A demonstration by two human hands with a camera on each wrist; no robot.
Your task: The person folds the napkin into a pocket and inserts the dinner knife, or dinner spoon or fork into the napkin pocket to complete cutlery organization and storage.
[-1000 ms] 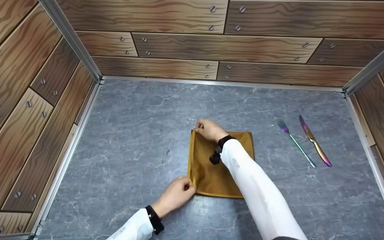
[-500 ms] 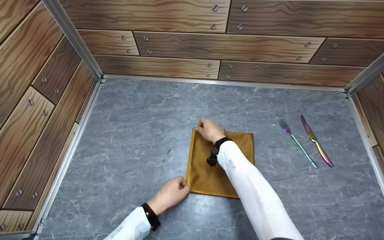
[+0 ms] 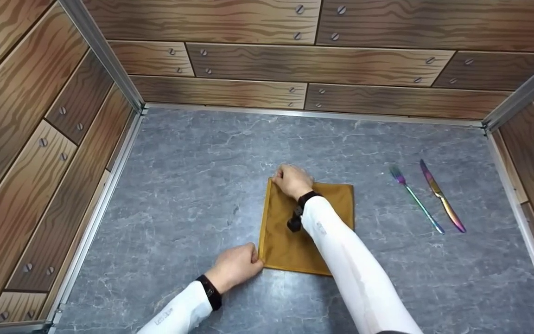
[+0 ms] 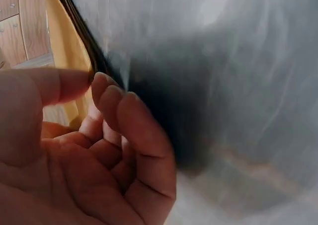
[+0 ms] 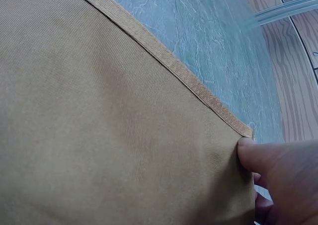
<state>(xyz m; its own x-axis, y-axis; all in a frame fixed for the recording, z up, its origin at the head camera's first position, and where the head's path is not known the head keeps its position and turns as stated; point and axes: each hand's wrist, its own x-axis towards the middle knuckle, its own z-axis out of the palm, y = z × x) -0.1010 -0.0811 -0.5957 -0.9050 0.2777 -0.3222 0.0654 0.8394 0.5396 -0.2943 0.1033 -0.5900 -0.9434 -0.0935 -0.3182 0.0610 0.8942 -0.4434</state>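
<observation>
A mustard-brown cloth napkin [image 3: 304, 248], folded to a rough square with a hemmed border, lies on the grey marbled surface in the head view. My left hand [image 3: 235, 268] pinches its near left corner between thumb and curled fingers; the left wrist view shows the layered edge of the napkin [image 4: 69, 34] at those fingertips. At the far left corner, my right hand [image 3: 293, 180] pinches the hem. In the right wrist view the thumb [image 5: 253, 153] presses on top of the napkin [image 5: 124, 115] right at its corner. The right forearm hides part of the napkin's right half.
To the right of the napkin lie a fork [image 3: 417, 202] with a rainbow sheen and a matching table knife [image 3: 441, 195], side by side. Wood-patterned walls [image 3: 248, 65] with metal edging enclose the surface at the back, left and right.
The left hand has drawn the near left corner slightly leftward, and the left edge now lies straighter and flatter. The right hand stays at the far left corner.
</observation>
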